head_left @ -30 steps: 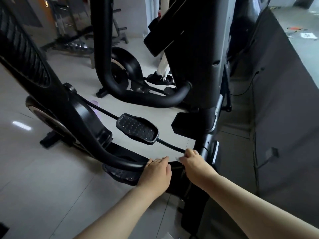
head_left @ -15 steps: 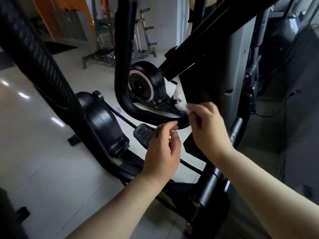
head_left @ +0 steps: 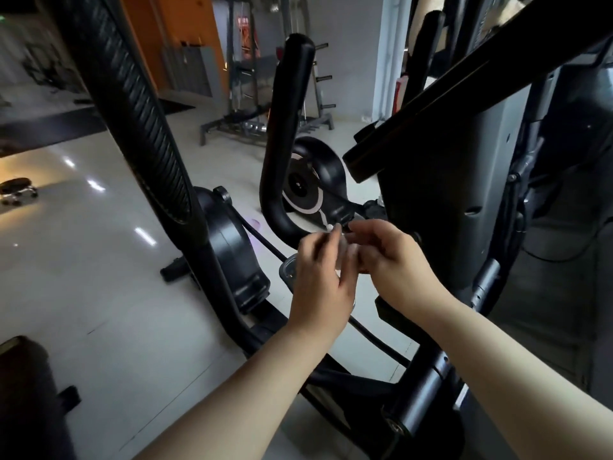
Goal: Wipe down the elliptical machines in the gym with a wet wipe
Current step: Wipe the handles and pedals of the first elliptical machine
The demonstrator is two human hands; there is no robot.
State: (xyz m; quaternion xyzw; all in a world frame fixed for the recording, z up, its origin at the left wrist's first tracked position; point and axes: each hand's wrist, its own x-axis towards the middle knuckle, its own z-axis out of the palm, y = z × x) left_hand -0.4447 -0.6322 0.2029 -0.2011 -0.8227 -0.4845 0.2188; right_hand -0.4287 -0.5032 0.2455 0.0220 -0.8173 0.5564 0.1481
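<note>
Left hand (head_left: pixel 318 287) mid frame pinching a white wet wipe (head_left: pixel 330 227), right hand (head_left: pixel 394 263) just beside, its grip too blurry to tell, black elliptical machine (head_left: pixel 229 247) behind.

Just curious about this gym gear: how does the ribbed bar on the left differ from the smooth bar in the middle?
The ribbed bar has ridges down its face; the smooth bar is plain. The ribbed bar slants and runs out of the view's top; the smooth bar stands nearly upright, ends in a rounded tip and hooks at its foot. Both are black.
</note>
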